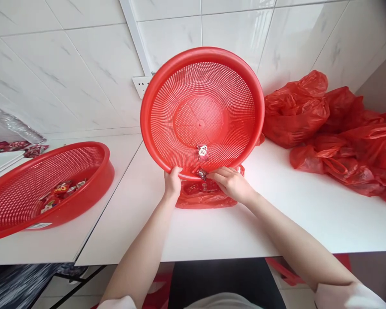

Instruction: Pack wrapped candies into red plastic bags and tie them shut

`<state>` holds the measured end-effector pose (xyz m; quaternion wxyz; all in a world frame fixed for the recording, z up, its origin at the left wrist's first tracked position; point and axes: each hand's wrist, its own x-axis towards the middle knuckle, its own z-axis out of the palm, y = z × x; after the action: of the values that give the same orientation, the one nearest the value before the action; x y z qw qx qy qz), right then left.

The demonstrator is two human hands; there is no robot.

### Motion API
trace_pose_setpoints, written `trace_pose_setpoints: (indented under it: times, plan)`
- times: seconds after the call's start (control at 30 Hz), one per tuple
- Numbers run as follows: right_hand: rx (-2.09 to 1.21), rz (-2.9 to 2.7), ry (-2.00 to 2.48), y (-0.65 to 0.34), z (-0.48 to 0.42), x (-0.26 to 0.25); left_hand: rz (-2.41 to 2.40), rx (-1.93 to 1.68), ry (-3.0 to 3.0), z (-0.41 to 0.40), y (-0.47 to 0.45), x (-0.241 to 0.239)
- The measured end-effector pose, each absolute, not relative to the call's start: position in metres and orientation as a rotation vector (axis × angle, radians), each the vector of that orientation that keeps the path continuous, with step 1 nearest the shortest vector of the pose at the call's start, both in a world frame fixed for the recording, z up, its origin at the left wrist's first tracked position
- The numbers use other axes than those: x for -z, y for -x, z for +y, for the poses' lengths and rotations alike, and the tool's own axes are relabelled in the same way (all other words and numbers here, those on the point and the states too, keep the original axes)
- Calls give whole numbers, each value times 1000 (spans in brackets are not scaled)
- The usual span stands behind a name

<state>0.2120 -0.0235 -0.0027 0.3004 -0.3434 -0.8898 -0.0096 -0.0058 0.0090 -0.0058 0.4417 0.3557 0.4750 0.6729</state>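
A red plastic sieve basket (199, 116) is tipped up on its side, its open mouth facing me. My left hand (173, 182) is closed round its lower rim, thumb on the inside. At the same rim, my right hand (231, 183) has its fingers together, their tips on a small dark wrapped candy (202, 173). Another wrapped candy (203, 152), pink and white, lies inside the basket's lower wall. Directly under the rim sits an open red plastic bag (206, 201) with wrapped pieces inside, partly covered by the basket and my right hand.
On the left stands a second red basket (96, 180) with several wrapped candies (64, 189) in it. Behind it lie a clear plastic bottle (17, 124) and more packets (35, 150). Several full red bags (296, 111) are piled at right on the white table (263, 227), against the tiled wall.
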Motion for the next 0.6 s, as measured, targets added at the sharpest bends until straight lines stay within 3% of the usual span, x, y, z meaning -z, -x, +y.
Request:
trace_pose_setpoints:
  times: [0.3,0.6]
  plan:
    - [-67,-2320,826,-212,-21,9,1122,-1777,-873,10,11,-1]
    - [148,-2167,1062,-210,-26,0,1137,-1681,-1028,-2,1,0]
